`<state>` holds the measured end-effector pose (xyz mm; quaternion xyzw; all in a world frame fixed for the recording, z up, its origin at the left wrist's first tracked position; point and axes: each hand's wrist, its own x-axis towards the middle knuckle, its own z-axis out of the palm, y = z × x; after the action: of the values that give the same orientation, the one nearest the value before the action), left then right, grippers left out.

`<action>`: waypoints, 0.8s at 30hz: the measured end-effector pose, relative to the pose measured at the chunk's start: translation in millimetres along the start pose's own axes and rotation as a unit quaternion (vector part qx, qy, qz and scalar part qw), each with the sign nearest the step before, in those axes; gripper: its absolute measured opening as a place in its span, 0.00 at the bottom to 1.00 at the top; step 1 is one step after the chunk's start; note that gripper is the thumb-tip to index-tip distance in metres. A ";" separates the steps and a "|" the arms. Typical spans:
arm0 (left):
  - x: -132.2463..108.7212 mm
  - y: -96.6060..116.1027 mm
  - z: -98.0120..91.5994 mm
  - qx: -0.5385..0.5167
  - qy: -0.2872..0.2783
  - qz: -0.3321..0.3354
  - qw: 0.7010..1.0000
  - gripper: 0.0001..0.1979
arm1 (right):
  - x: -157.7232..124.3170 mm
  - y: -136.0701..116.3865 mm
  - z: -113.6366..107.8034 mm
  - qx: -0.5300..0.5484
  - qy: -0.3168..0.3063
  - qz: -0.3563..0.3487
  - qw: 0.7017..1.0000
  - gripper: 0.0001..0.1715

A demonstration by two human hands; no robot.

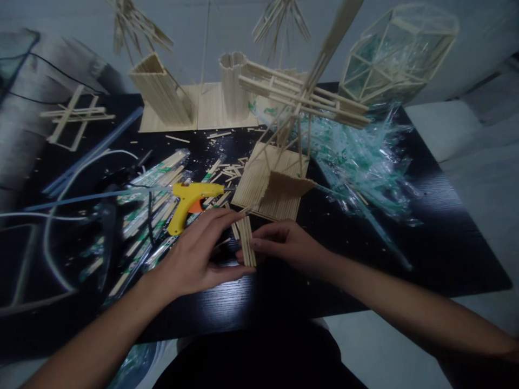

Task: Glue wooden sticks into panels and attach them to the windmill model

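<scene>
Between my two hands is a small flat panel of wooden sticks (246,241) laid side by side, held above the near part of the black table. My left hand (203,251) grips it by its ends, fingers at the far end and thumb at the near end. The fingers of my right hand (286,243) pinch its right side. Just beyond my left hand lies a yellow hot glue gun (190,200) with an orange trigger and a glue stick in its back. A stick-built model with crossed blades (300,100) stands on a slatted base (255,181) past my hands.
Packs of wooden sticks (162,216) lie at left beside a white cable (51,243). Crumpled plastic wrappers (365,156) cover the right side. At the back stand two stick towers (162,92) on slatted boards, and a glazed polyhedral frame (399,54). Short offcuts (231,172) are scattered mid-table.
</scene>
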<state>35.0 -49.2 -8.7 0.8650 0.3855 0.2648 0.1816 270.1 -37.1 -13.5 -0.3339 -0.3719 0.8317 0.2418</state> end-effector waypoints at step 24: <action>3.1 -0.8 -8.0 -0.018 0.031 -0.029 0.999 0.28 | -0.2 8.1 -1.6 -0.065 0.025 -0.055 0.996 0.14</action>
<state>31.5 -45.4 -1.8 0.8415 0.4107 0.2933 0.1928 270.1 -41.5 -20.6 -0.3484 -0.4369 0.7828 0.2740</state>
